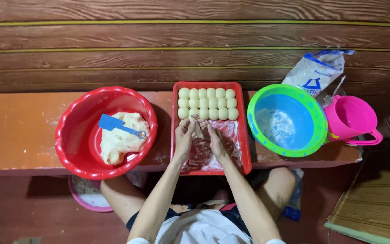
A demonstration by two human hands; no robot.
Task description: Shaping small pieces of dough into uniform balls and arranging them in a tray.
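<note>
Both hands meet over a red rectangular tray (pixel 245 149) dusted with flour. My left hand (pixel 183 138) and my right hand (pixel 214 139) press a small piece of pale dough (pixel 197 129) between their palms and fingers. Just beyond the fingertips, several round dough balls (pixel 208 103) lie in three neat rows at the tray's far end. To the left, a red round basin (pixel 75 131) holds a lump of dough (pixel 120 142) with a blue scraper (pixel 113 123) lying on it.
A blue bowl with a green rim (pixel 287 119), floured inside, stands right of the tray. Beyond it are a pink jug (pixel 354 119) and a flour bag (pixel 314 72). All stand on a low orange bench (pixel 19 131). A pink tub (pixel 84 194) sits underneath.
</note>
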